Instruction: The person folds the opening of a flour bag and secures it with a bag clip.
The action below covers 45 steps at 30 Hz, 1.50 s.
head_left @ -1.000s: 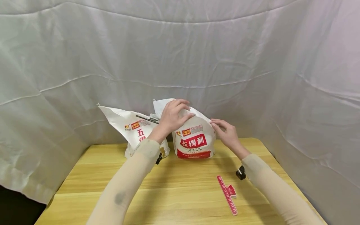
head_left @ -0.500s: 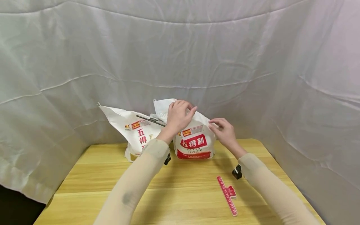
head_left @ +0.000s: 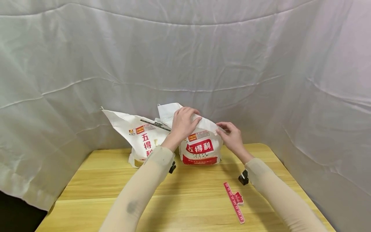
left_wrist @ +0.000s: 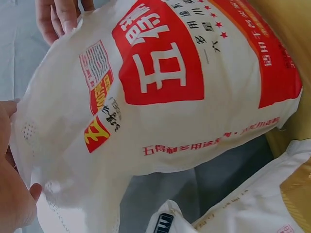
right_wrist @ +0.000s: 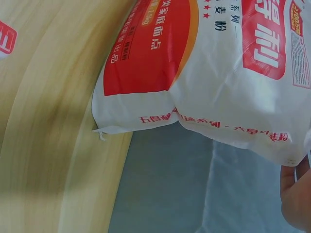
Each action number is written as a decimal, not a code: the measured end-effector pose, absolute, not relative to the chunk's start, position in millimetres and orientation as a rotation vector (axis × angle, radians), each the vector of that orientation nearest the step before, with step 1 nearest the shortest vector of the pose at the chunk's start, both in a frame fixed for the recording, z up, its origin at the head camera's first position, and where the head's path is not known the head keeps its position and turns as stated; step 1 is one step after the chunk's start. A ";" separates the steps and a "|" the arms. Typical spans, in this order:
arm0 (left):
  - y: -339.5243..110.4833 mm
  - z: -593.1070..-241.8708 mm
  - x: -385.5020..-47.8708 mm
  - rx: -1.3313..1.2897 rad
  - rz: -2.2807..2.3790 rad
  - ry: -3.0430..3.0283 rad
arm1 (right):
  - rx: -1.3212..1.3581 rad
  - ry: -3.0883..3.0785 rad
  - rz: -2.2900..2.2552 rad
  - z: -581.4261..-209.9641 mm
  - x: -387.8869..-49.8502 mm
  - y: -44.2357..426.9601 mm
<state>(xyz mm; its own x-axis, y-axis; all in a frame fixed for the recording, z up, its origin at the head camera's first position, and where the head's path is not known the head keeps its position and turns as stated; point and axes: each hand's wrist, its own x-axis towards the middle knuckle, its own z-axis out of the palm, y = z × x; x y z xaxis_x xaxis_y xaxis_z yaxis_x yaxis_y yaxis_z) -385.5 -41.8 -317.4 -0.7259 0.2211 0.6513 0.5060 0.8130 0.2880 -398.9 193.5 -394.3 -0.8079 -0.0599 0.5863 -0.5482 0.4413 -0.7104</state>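
Observation:
A white and red paper flour bag (head_left: 200, 151) stands upright at the back of the table. Its white top edge is folded over toward me. My left hand (head_left: 184, 124) holds that top at its left part, fingers behind and thumb in front. At the upper right corner, my right hand (head_left: 232, 135) pinches the paper. The left wrist view shows the bag's front (left_wrist: 194, 116) and my left hand (left_wrist: 14, 194) at its top. In the right wrist view only part of my right hand (right_wrist: 296, 199) shows, touching the bag's corner.
A second flour bag (head_left: 145, 138) leans at the left, with a black clip (head_left: 155, 124) across its top; my left arm covers part of it. A red bag clip (head_left: 234, 202) lies on the wooden table (head_left: 188, 199). Grey cloth (head_left: 185, 58) hangs behind.
The top of the right bag has folded forward and down between my hands. My left hand has shifted right along the top, then slightly down. The clip on the table has not moved.

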 end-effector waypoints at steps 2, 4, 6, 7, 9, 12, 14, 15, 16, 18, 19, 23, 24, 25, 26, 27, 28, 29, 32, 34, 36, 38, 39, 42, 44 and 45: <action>-42.9 -319.4 -385.5 -0.535 -0.611 -2.375 | 0.496 -2.215 1.365 -394.9 -399.6 194.5; -43.7 -321.6 -386.0 -0.540 -0.621 -2.367 | 0.489 -2.216 1.380 -395.6 -400.0 195.3; -44.2 -323.8 -386.7 -0.553 -0.639 -2.349 | 0.481 -2.221 1.403 -396.5 -400.3 196.0; -44.4 -324.9 -387.0 -0.559 -0.647 -2.340 | 0.474 -2.225 1.415 -397.0 -400.3 196.3; -44.8 -327.1 -387.9 -0.569 -0.659 -2.323 | 0.461 -2.234 1.435 -398.1 -400.5 196.7; -45.3 -330.2 -389.3 -0.576 -0.664 -2.294 | 0.444 -2.243 1.464 -399.4 -401.2 196.8; -45.4 -332.0 -390.4 -0.577 -0.666 -2.276 | 0.442 -2.247 1.470 -400.3 -402.4 197.1; -45.3 -332.9 -391.0 -0.577 -0.666 -2.266 | 0.442 -2.250 1.473 -400.6 -403.0 197.4; -45.4 -334.0 -391.4 -0.578 -0.668 -2.257 | 0.443 -2.251 1.476 -401.3 -404.0 197.8; -45.3 -335.9 -392.2 -0.580 -0.675 -2.241 | 0.441 -2.257 1.483 -402.0 -405.6 198.9; -45.2 -336.9 -392.8 -0.581 -0.679 -2.233 | 0.437 -2.264 1.487 -402.1 -406.3 199.3; -44.5 -340.4 -394.6 -0.578 -0.695 -2.215 | 0.408 -2.279 1.504 -402.4 -408.0 199.6; -44.4 -341.4 -395.6 -0.576 -0.698 -2.212 | 0.400 -2.283 1.505 -402.6 -408.5 199.2; -44.3 -342.2 -396.3 -0.574 -0.701 -2.210 | 0.395 -2.283 1.505 -402.6 -408.8 198.6; -44.3 -343.0 -397.0 -0.570 -0.703 -2.211 | 0.389 -2.284 1.504 -402.8 -409.1 198.1; -44.5 -343.9 -397.8 -0.566 -0.707 -2.211 | 0.384 -2.285 1.506 -402.9 -409.2 197.7; -44.7 -344.8 -398.7 -0.563 -0.709 -2.210 | 0.380 -2.287 1.506 -403.1 -409.6 197.4; -44.9 -345.8 -399.6 -0.560 -0.712 -2.208 | 0.379 -2.284 1.507 -403.3 -410.0 197.1; -45.2 -348.1 -401.1 -0.559 -0.726 -2.193 | 0.381 -2.272 1.508 -404.2 -410.7 196.8; -45.5 -349.5 -401.9 -0.564 -0.740 -2.180 | 0.384 -2.262 1.519 -404.6 -410.7 196.7; -45.7 -350.3 -402.0 -0.571 -0.757 -2.165 | 0.387 -2.254 1.531 -405.0 -409.8 196.4; -46.0 -351.2 -402.3 -0.575 -0.766 -2.157 | 0.390 -2.255 1.536 -405.1 -408.2 196.4; -46.2 -351.8 -402.6 -0.574 -0.768 -2.157 | 0.389 -2.255 1.540 -405.3 -407.3 196.3; -46.4 -352.2 -402.5 -0.574 -0.766 -2.152 | 0.394 -2.259 1.531 -404.7 -403.5 197.5; -46.4 -352.7 -402.9 -0.577 -0.763 -2.148 | 0.402 -2.251 1.527 -404.8 -401.4 199.3; -46.4 -353.0 -403.1 -0.578 -0.762 -2.146 | 0.406 -2.246 1.528 -404.8 -400.2 200.2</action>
<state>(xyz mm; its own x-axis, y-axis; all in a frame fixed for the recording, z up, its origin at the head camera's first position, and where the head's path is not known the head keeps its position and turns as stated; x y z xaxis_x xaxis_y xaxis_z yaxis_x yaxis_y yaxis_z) -403.1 -46.4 -353.0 -0.5990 0.1516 0.7863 0.6134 0.7180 0.3289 -400.2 200.2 -404.8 -0.8810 -0.0180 0.4728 -0.4464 0.3625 -0.8181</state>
